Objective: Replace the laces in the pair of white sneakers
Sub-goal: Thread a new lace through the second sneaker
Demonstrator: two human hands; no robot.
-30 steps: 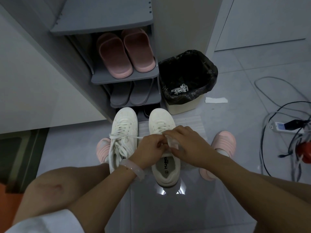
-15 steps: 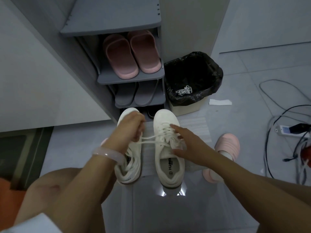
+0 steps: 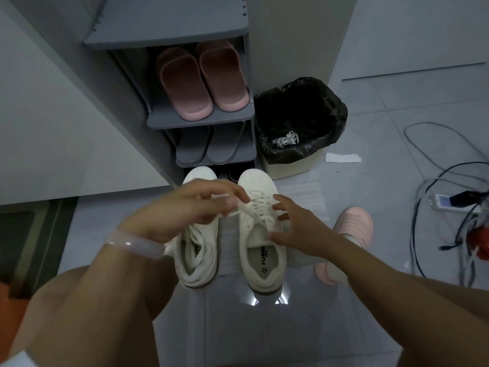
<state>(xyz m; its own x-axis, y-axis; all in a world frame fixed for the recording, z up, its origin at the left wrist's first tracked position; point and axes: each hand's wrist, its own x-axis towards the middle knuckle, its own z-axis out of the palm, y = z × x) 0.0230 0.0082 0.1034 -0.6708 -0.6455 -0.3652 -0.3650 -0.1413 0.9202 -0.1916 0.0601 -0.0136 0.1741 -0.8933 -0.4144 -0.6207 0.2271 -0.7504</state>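
Note:
Two white sneakers stand side by side on the floor, toes away from me. The left sneaker point(image 3: 197, 256) has loose white laces spilling over its opening. The right sneaker point(image 3: 260, 250) is laced across its front. My left hand point(image 3: 190, 207) hovers over the left sneaker's toe and pinches a white lace end point(image 3: 239, 211) that runs to the right sneaker. My right hand point(image 3: 296, 229) rests with spread fingers on the right sneaker's outer side, steadying it. An old white lace point(image 3: 287, 140) lies bunched in the bin.
A grey shoe rack point(image 3: 201, 119) with pink slippers point(image 3: 202, 78) and grey slippers stands just behind the sneakers. A bin with a black liner point(image 3: 300, 123) is to its right. Cables and a power strip point(image 3: 447, 201) lie at the far right. My pink-slippered foot point(image 3: 346, 242) is beside the right sneaker.
My hands were together over the right sneaker's tongue; my left hand has drawn the lace out to the left over the other sneaker, and my right hand has opened on the shoe's side.

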